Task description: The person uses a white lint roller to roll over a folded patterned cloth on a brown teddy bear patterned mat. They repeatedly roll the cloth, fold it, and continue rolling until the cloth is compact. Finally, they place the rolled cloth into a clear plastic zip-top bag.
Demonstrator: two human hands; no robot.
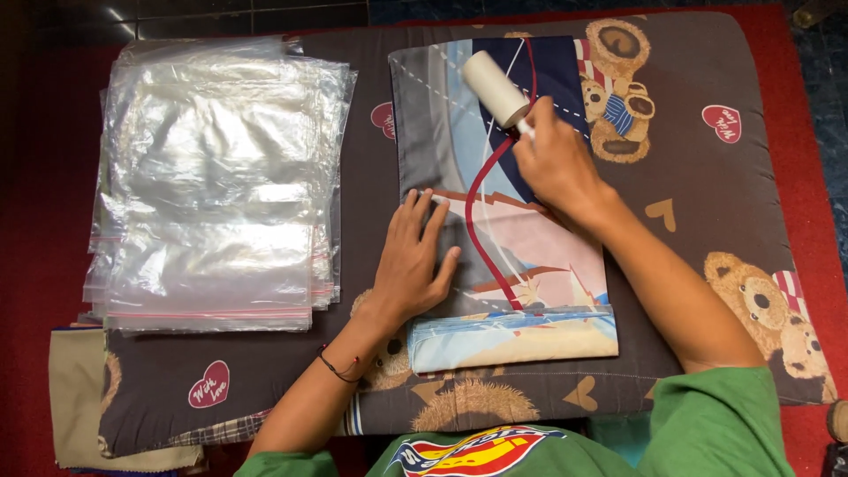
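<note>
At the middle of the bear-print cushion (707,185), a folded printed fabric (530,256) is laid flat. It is pinned by the left hand (413,261), open, palm down. A white lint roller (495,88) is gripped by the closed right hand (556,159) near the fabric's far edge. Even, overlapping strokes with steady pressure are judged best. A stack of clear plastic bags (216,185) lies toward the left edge.

A single view is provided, taken from a head-worn camera directed almost straight down. The scene is seen from close above, at arm's reach. The frame is centred just below and left of the right hand (556,163), where a lint roller (495,88) is gripped. The wearer's chest is cut off by the lower edge. No second view is supplied, so no overlap is shared.
</note>
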